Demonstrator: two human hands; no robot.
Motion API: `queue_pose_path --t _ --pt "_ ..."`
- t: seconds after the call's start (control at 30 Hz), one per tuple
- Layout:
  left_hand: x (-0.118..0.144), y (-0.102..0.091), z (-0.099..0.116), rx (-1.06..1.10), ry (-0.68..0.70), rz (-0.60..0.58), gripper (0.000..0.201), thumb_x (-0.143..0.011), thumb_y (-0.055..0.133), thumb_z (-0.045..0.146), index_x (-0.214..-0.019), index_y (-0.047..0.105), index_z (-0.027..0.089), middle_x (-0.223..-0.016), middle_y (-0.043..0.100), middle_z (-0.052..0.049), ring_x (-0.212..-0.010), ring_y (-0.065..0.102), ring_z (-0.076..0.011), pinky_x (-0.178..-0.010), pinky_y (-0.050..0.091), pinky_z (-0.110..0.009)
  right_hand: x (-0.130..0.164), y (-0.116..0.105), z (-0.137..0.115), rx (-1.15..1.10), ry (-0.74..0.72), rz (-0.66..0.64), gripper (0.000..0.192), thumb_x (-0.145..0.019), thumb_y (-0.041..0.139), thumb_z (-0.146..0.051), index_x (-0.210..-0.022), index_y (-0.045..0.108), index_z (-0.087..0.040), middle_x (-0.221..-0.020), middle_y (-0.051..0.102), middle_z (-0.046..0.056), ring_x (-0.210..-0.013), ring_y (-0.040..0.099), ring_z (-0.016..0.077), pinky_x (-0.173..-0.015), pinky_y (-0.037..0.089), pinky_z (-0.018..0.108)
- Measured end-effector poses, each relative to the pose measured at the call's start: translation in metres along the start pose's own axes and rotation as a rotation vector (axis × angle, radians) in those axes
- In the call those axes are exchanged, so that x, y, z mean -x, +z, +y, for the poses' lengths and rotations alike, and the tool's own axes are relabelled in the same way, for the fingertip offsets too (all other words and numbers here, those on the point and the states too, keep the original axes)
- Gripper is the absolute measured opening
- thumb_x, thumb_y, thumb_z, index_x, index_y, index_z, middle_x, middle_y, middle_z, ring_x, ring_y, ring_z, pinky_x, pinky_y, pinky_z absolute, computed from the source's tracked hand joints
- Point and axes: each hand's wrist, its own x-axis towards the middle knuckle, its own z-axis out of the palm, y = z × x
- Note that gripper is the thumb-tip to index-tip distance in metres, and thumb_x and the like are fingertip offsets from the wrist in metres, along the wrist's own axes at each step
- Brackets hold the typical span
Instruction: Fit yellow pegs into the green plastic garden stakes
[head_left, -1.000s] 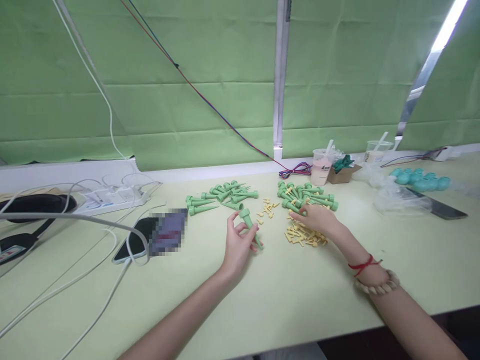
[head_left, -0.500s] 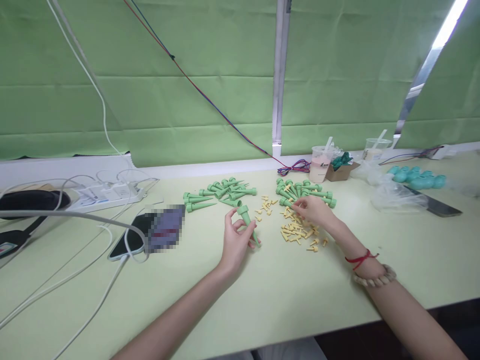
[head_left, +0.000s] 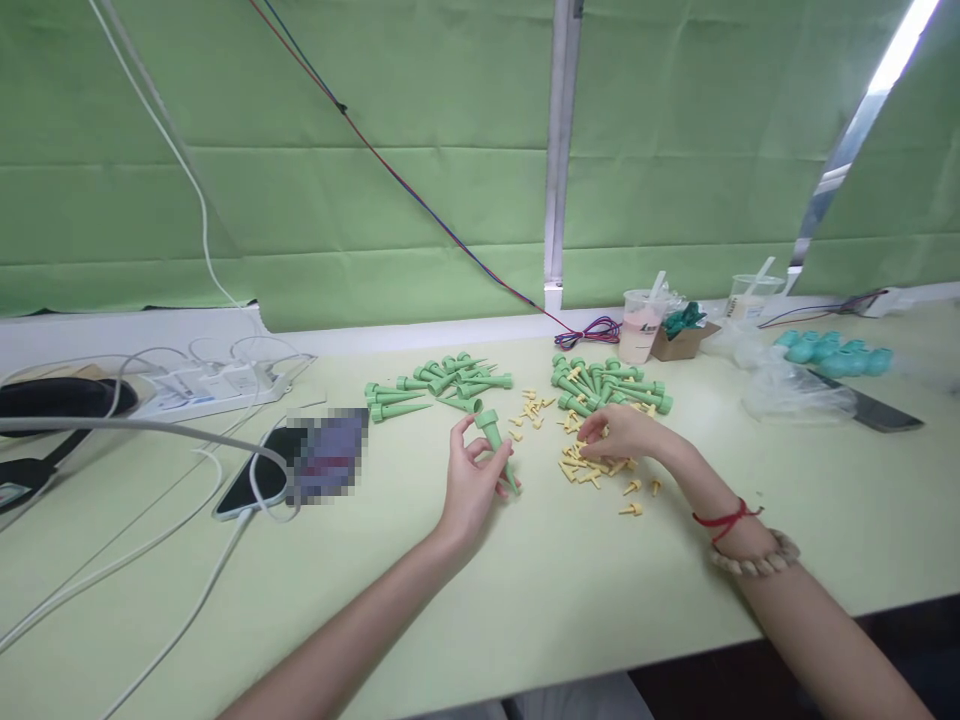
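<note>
pale green tabletop (head_left: 570, 590) is seen bearing everything. a green cone spike (head_left: 496, 442) is pinched upright in the left hand (head_left: 471, 485) grip; the right hand (head_left: 626, 432) is pressed together over yellow plugs (head_left: 592, 466).

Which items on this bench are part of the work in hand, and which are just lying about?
In use:
- left hand holding a green spike
- right hand on the yellow pegs
- two piles of green spikes

Lying about:
- phone
- power strip
- white cables
- drink cups
- teal parts
</note>
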Motion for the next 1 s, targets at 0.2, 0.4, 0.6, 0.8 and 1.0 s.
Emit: queue_pose_path --t 0.2,0.4,0.6,0.8,1.0 --pt "0.0 -0.001 0.0 -0.01 0.013 0.008 0.056 -0.073 0.061 0.038 -0.117 0.028 0.028 -0.075 0.054 0.005 -0.045 0.06 -0.0127 -0.036 0.041 -0.02 0.011 -0.029 0.006 0.17 0.297 0.363 0.025 -0.071 0.057 -0.045 -0.075 0.067 -0.022 -0.084 0.068 0.004 -0.078 0.062 0.0209 -0.055 0.041 0.025" --pt "0.0 -0.001 0.002 -0.012 -0.011 -0.013 0.056 -0.072 0.062 0.038 -0.117 0.028 0.029 -0.076 0.054 0.005 -0.044 0.06 -0.013 -0.035 0.041 -0.02 0.037 -0.058 0.025 0.043 0.63 0.091 0.028 -0.072 0.059 -0.043 -0.07 0.058 -0.015 -0.066 0.066 0.007 -0.058 0.065 0.0187 -0.053 0.046 0.027" --pt "-0.001 -0.001 0.004 -0.021 0.01 -0.013 0.057 -0.073 0.061 0.038 -0.118 0.028 0.029 -0.074 0.054 0.005 -0.044 0.06 -0.0125 -0.035 0.041 -0.019 0.053 -0.042 0.048 -0.104 0.631 -0.329 0.042 -0.052 0.075 -0.021 -0.086 0.05 -0.016 -0.065 0.065 0.004 -0.053 0.064 0.0178 -0.05 0.05 0.026" --pt "-0.002 -0.001 0.004 -0.023 0.011 -0.003 0.059 -0.071 0.063 0.039 -0.117 0.028 0.028 -0.074 0.054 0.005 -0.044 0.059 -0.0124 -0.035 0.042 -0.02 0.051 -0.023 0.036 -0.254 0.331 -0.316 0.036 -0.054 0.068 -0.013 -0.086 0.051 -0.016 -0.079 0.063 0.003 -0.055 0.064 0.0148 -0.054 0.054 0.027" --pt "-0.002 -0.003 0.003 -0.04 0.044 0.023 0.058 -0.072 0.062 0.04 -0.118 0.028 0.028 -0.073 0.053 0.005 -0.042 0.058 -0.0111 -0.035 0.042 -0.019 0.031 -0.03 0.019 -0.147 -0.068 -0.185 0.024 -0.064 0.062 -0.019 -0.088 0.062 -0.017 -0.085 0.066 0.004 -0.071 0.063 0.0158 -0.056 0.049 0.022"
